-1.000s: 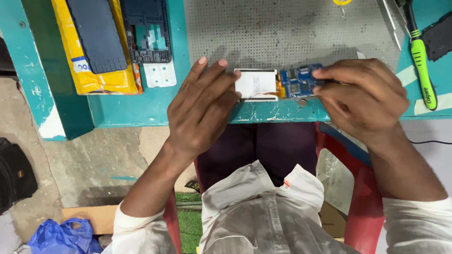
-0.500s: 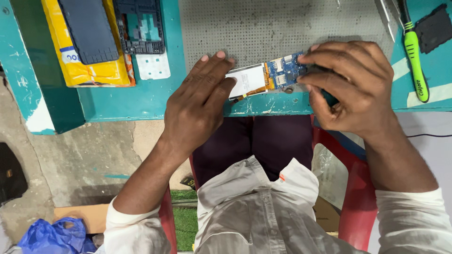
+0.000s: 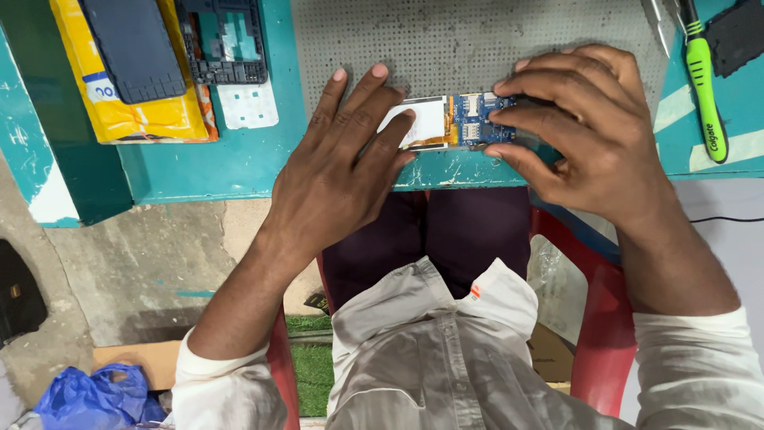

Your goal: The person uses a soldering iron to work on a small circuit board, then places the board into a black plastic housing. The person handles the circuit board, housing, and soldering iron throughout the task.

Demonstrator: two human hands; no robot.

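- The left hand [image 3: 342,171] lies flat with its fingers spread over the left part of the phone board [image 3: 454,121], covering much of the board's white panel; it presses rather than clasps.
- The right hand [image 3: 585,131] curls over the board's right end, fingertips pinching the blue circuit part; whatever lies under the palm is hidden.
- The phone board rests near the front edge of the teal surface [image 3: 231,163], on a grey perforated mat [image 3: 477,40].
- Left of the board, a yellow padded package [image 3: 131,119] with a small blue-and-white label carries a dark phone cover [image 3: 135,48], cut off at the top.
- Just right of the package lies a black phone frame [image 3: 227,40], also cut off.
- Right of the board, a green-handled toothbrush [image 3: 704,87] and a dark part [image 3: 736,36] reach the picture's edge.
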